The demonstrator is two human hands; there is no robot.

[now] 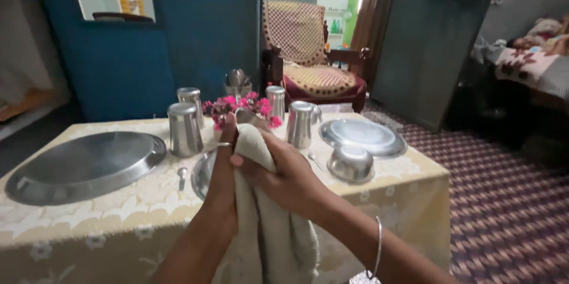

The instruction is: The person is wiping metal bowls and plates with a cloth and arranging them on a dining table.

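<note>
Over the middle of the table, both my hands are up against a cream towel (272, 230) that hangs down past the table edge. My right hand (290, 180) grips the towel from the front and presses it around something. My left hand (222, 165), a ring on one finger, is closed behind the towel. Above the towel's top fold a shiny steel spoon bowl (249, 117) sticks out; its handle is hidden in the cloth. A steel plate (203, 176) lies on the table just under my hands, partly covered by my left wrist.
The table has a cream floral cloth (118, 207). A big steel plate (86, 165) lies left; another plate (363, 137) and a bowl (351, 164) lie right. Steel tumblers (185, 129) (299, 124), small spoons (182, 172) and pink flowers (237, 106) stand around. A chair (314, 53) is behind.
</note>
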